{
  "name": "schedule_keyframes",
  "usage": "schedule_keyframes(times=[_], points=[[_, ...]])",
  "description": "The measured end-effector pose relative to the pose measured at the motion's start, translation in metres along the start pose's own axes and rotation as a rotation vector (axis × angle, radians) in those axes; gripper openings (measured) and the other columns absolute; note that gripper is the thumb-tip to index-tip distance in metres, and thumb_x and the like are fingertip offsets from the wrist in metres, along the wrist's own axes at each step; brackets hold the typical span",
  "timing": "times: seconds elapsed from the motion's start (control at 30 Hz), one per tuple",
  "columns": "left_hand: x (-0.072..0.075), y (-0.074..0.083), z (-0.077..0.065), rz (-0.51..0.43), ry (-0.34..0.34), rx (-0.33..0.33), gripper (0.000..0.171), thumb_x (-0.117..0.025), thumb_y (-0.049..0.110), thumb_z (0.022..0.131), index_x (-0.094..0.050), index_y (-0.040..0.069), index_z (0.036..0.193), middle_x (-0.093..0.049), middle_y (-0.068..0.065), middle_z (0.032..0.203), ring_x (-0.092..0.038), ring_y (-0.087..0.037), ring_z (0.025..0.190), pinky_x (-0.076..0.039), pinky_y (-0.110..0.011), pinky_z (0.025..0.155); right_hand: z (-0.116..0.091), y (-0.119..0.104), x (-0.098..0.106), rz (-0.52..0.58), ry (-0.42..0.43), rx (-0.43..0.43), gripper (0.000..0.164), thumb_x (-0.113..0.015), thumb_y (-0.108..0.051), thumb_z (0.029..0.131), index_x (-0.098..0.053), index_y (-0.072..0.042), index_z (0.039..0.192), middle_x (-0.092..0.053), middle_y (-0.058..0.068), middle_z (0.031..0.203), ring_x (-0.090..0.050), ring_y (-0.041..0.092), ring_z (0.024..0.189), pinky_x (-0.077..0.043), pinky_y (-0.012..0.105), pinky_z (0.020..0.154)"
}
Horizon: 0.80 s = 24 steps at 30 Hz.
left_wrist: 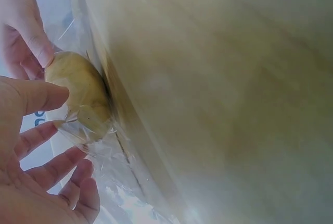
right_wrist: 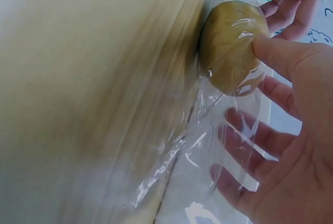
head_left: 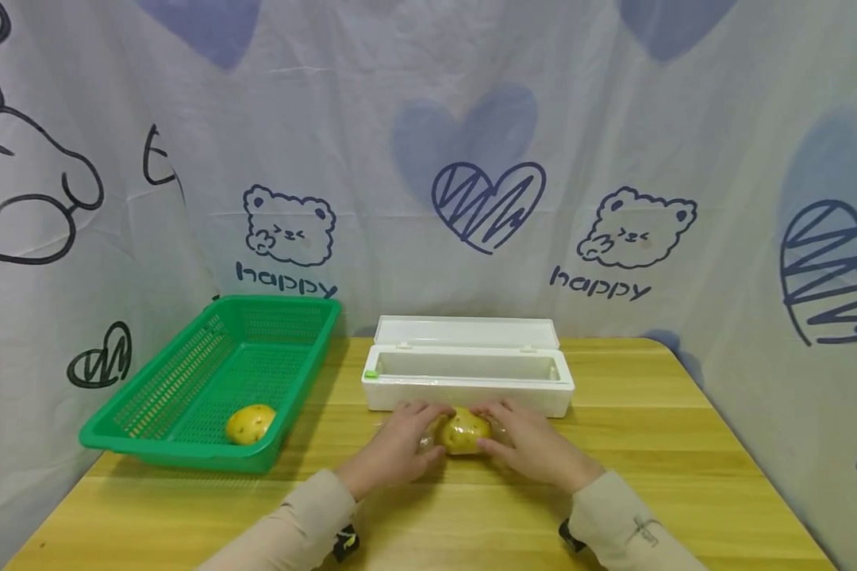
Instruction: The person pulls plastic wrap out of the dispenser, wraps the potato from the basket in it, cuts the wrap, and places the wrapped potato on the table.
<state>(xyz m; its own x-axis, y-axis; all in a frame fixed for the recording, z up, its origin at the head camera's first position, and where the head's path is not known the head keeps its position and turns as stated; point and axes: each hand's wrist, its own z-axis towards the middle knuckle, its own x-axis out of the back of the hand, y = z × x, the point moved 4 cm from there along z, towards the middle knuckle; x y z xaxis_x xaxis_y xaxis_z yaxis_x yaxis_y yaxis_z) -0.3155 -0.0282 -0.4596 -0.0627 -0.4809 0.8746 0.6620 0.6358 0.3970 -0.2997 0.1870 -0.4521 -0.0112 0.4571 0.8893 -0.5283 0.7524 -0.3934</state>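
A yellow potato (head_left: pixel 464 432) covered in clear plastic wrap (right_wrist: pixel 200 146) lies on the table between both hands. My left hand (head_left: pixel 405 444) holds its left end, with the thumb and forefinger around it and the other fingers loosely bent by the film. At the opposite end my right hand (head_left: pixel 536 444) has its thumb (right_wrist: pixel 278 54) against the potato and its forefinger behind it. The remaining right fingers show through the loose film. Right behind the hands stands a white wrap dispenser box (head_left: pixel 464 396) with its lid (head_left: pixel 467 331) raised.
On the left, a green plastic basket (head_left: pixel 186 452) holds another potato (head_left: pixel 250 424) in its near right corner. A small green piece (head_left: pixel 371 374) sits at the box's left end. The wooden table (head_left: pixel 650 460) backs onto a printed curtain (head_left: pixel 464 277).
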Motion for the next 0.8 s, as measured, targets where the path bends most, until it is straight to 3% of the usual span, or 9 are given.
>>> schedule_keyframes(times=[0.4, 0.8], points=[[0.0009, 0.0065, 0.0001, -0.007, -0.015, 0.005, 0.049, -0.081, 0.018, 0.097, -0.060, 0.011, 0.141, -0.065, -0.016, 0.133, -0.066, -0.032, 0.121, -0.059, -0.051, 0.102, -0.0021, -0.0071, 0.0047, -0.078, 0.085, 0.002, 0.048, -0.080, -0.037, 0.097, -0.066, -0.016, 0.139, -0.069, 0.005, 0.137, -0.062, 0.031, 0.129, -0.052, 0.059, 0.106], [0.0056, 0.0081, -0.0024, -0.007, 0.047, -0.020, 0.044, -0.082, 0.016, 0.096, -0.064, 0.012, 0.136, -0.066, -0.012, 0.131, -0.066, -0.029, 0.122, -0.059, -0.048, 0.103, -0.0017, -0.0088, 0.0067, -0.074, 0.096, 0.005, 0.039, -0.080, -0.032, 0.098, -0.070, -0.015, 0.132, -0.071, 0.004, 0.133, -0.064, 0.030, 0.126, -0.052, 0.058, 0.104]])
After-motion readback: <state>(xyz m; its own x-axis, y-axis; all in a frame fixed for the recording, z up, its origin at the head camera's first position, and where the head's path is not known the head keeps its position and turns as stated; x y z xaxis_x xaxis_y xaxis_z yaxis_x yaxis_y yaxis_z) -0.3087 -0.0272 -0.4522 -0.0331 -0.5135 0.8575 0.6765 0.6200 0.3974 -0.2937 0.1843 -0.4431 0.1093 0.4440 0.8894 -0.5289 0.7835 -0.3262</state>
